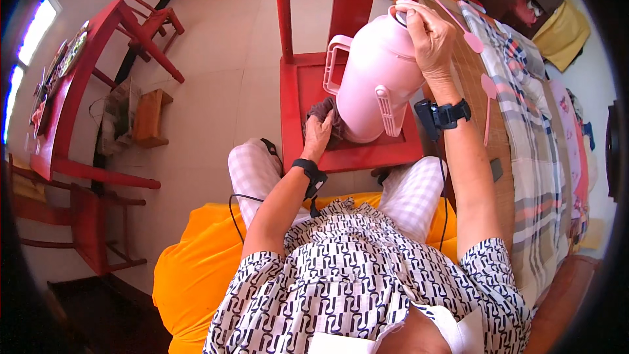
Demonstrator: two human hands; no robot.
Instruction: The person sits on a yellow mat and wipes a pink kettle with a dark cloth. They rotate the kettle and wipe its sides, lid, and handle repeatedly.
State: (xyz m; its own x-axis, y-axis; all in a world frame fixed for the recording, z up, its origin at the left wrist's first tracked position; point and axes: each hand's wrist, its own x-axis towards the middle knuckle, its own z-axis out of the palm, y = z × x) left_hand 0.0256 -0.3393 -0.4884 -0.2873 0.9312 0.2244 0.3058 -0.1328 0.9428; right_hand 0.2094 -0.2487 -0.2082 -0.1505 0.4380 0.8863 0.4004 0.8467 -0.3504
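Note:
A pink plastic thermos flask (376, 78) leans to the right over the seat of a red wooden chair (295, 123). My right hand (431, 39) grips it at the top, around the neck. One handle (334, 66) juts out on its left side and another (388, 110) on the side facing me. In my left hand (317, 135) is a bunched dark brown cloth (322, 110), pressed near the lower left of the flask. Part of the cloth lies behind my fingers and the flask's base.
Two pink fly swatters (474, 42) (488, 87) and a dark phone-like object (497, 169) lie on a bed's woven mat at right. A checked quilt (535, 157) covers the bed beyond. At left stand a red table (69, 108), red chairs (91, 231) and a small wooden stool (151, 118).

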